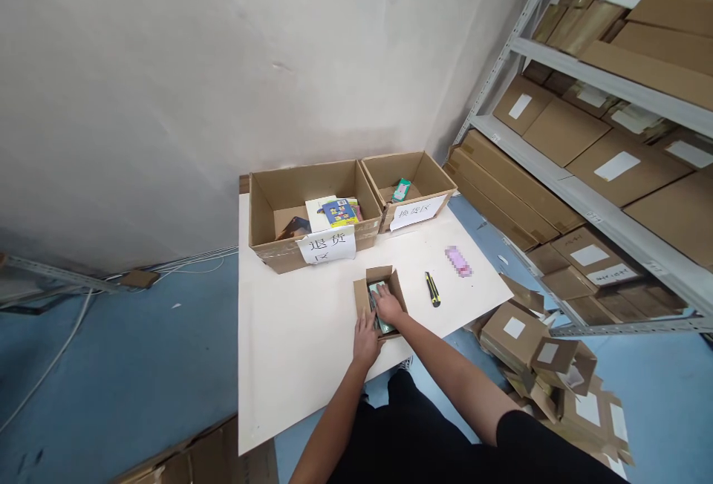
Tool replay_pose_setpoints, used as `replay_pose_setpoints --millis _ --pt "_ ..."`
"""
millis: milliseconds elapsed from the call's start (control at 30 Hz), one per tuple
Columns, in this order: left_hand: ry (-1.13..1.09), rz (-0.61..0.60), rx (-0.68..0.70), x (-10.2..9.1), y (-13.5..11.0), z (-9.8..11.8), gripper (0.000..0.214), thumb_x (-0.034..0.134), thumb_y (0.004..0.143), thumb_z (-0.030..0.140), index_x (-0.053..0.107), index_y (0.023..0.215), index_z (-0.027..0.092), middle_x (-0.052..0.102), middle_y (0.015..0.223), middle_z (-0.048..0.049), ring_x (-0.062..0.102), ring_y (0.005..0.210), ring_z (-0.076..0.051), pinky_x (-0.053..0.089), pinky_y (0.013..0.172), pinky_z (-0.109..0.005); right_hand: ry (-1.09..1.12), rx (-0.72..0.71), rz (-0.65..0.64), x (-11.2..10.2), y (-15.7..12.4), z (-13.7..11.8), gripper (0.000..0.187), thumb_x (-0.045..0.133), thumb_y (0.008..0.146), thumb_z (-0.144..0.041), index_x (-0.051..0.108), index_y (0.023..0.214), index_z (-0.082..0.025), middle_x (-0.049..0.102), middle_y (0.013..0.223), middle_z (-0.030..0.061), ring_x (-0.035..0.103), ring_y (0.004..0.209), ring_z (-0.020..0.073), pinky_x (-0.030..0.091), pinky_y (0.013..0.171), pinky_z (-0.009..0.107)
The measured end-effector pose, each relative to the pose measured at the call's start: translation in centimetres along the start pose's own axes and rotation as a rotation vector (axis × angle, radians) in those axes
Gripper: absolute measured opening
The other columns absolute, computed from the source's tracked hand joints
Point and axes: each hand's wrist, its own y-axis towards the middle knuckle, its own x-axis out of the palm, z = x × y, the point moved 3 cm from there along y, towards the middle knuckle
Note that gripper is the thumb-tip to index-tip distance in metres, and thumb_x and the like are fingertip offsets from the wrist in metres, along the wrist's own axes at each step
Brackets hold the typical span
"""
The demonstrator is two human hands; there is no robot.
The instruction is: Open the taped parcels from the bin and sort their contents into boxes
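Note:
A small open cardboard box stands near the table's front edge with its flaps folded out. Inside lies a pale green pack, largely covered by my hands. My right hand reaches into the box, its fingers curved over the pack. At the box's near left side, my left hand grips the wall, its fingertips reaching over the edge beside the pack. To the right of the box lies a black and yellow utility knife. Farther right is a blurred pink item.
Behind on the white table stand a large labelled carton with books and a smaller labelled carton holding a green pack. Metal shelving with boxes rises at the right. Discarded cartons lie on the floor.

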Motion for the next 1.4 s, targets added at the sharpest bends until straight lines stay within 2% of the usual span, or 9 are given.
replay_pose_setpoints --millis 100,200,400,533,633,833,933,1233,1400 --pt "0.018 0.018 0.006 0.3 -0.2 0.1 0.016 0.075 0.088 0.032 0.083 0.1 0.025 0.032 0.173 -0.0019 0.014 0.163 -0.041 0.025 0.129 -0.06 -0.011 0.119 -0.08 0.6 1.3 0.5 0.078 0.06 0.09 -0.019 0.036 0.165 -0.019 0.022 0.175 0.0167 0.019 0.161 0.037 0.035 0.12 0.054" --pt "0.024 0.013 0.001 0.3 -0.3 0.3 0.019 0.073 0.089 0.032 0.082 0.104 0.024 0.033 0.173 -0.0024 0.014 0.163 -0.04 0.025 0.128 -0.059 -0.033 0.141 -0.076 0.6 2.0 0.6 0.081 0.059 0.092 -0.021 0.03 0.167 -0.018 0.026 0.173 0.0179 0.016 0.16 0.0364 0.032 0.121 0.052" --pt "0.028 -0.002 -0.006 0.0 -0.1 0.5 0.016 0.07 0.09 0.03 0.082 0.097 0.021 0.032 0.173 -0.0038 0.014 0.163 -0.04 0.026 0.127 -0.059 -0.09 0.172 0.077 -1.3 1.6 0.0 0.067 0.059 0.095 -0.025 0.045 0.159 -0.012 0.049 0.152 0.0213 0.038 0.142 0.0352 0.037 0.115 0.045" --pt "0.02 0.028 -0.006 0.1 -0.1 0.5 0.015 0.071 0.089 0.029 0.082 0.096 0.023 0.033 0.173 -0.0029 0.015 0.162 -0.04 0.028 0.127 -0.059 -0.107 0.131 0.262 -3.0 0.2 -0.7 0.039 0.056 0.099 -0.035 0.069 0.13 -0.015 0.057 0.134 0.0194 0.045 0.129 0.0346 0.043 0.107 0.045" --pt "0.021 0.084 -0.002 0.5 -0.2 0.5 0.015 0.071 0.089 0.03 0.082 0.095 0.023 0.035 0.172 -0.003 0.019 0.162 -0.04 0.028 0.127 -0.058 -0.081 0.139 0.39 -2.9 -1.4 -1.1 0.031 0.061 0.097 -0.042 0.072 0.113 -0.018 0.057 0.133 0.0172 0.045 0.128 0.0336 0.044 0.105 0.044" --pt "0.03 0.144 -0.01 1.1 -0.6 0.0 0.028 0.067 0.09 0.029 0.078 0.116 0.027 0.041 0.169 -0.0041 0.026 0.16 -0.037 0.03 0.126 -0.057 0.044 0.289 0.327 -2.4 -2.5 -2.2 0.042 0.064 0.093 -0.031 0.061 0.134 -0.021 0.051 0.149 0.0142 0.058 0.116 0.0286 0.05 0.099 0.04" --pt "0.051 0.142 -0.066 -0.2 -0.6 -1.6 0.037 0.062 0.091 0.027 0.074 0.127 0.028 0.042 0.169 -0.0051 0.025 0.16 -0.037 0.031 0.126 -0.058 0.069 0.192 0.355 -4.2 -2.1 -3.8 0.051 0.06 0.093 -0.027 0.058 0.144 -0.023 0.049 0.156 0.0131 0.055 0.128 0.0306 0.046 0.108 0.042" --pt "0.118 0.158 -0.192 -7.3 -4.2 -11.1 0.017 0.072 0.084 0.024 0.081 0.098 0.029 0.046 0.166 -0.001 0.029 0.159 -0.036 0.033 0.127 -0.055 0.216 -0.117 0.665 -13.2 -1.1 -8.0 0.055 0.057 0.096 -0.032 0.059 0.15 -0.023 0.053 0.156 0.0114 0.049 0.141 0.0315 0.041 0.12 0.047" --pt "0.162 0.23 -0.287 -9.1 -8.7 -15.4 0.015 0.066 0.091 0.03 0.081 0.089 0.027 0.045 0.166 -0.0011 0.031 0.157 -0.039 0.041 0.122 -0.055 0.219 -0.141 0.581 -12.0 -0.1 -5.9 0.057 0.057 0.097 -0.03 0.054 0.153 -0.02 0.041 0.165 0.0137 0.044 0.147 0.0296 0.039 0.121 0.044"
